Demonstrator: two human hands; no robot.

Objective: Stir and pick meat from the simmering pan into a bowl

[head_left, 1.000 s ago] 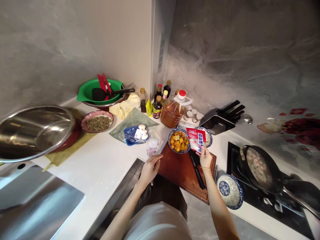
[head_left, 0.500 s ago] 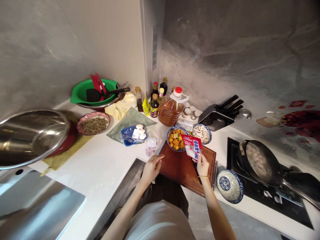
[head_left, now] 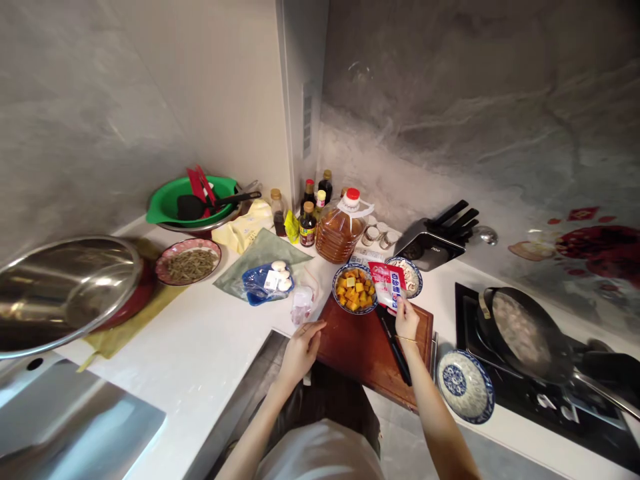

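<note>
My right hand (head_left: 407,322) grips a red and white sugar bag (head_left: 388,283) by its lower edge, holding it upright. The bag partly covers a blue-and-white bowl of sliced mushrooms (head_left: 411,276). Beside it, to the left, stands a bowl of orange cubes (head_left: 355,291). Under my right hand a black-handled knife (head_left: 397,350) lies on the wooden cutting board (head_left: 350,347). My left hand (head_left: 303,348) is empty at the board's left edge, its fingers loosely stretched. Close in front of it is a clear plastic bag (head_left: 302,303) with pale contents.
At right, a pan of pale meat (head_left: 520,327) sits on the stove beside an upturned patterned bowl (head_left: 465,385). A knife block (head_left: 433,248), oil jug (head_left: 340,233) and sauce bottles line the back. Leftward are a blue mushroom tray (head_left: 260,283), pink plate (head_left: 187,261) and large steel basin (head_left: 70,287).
The sugar bag has shifted right, off the edge of the orange cubes' bowl and across the mushroom bowl. More of the knife shows. My left hand's fingers have straightened slightly.
</note>
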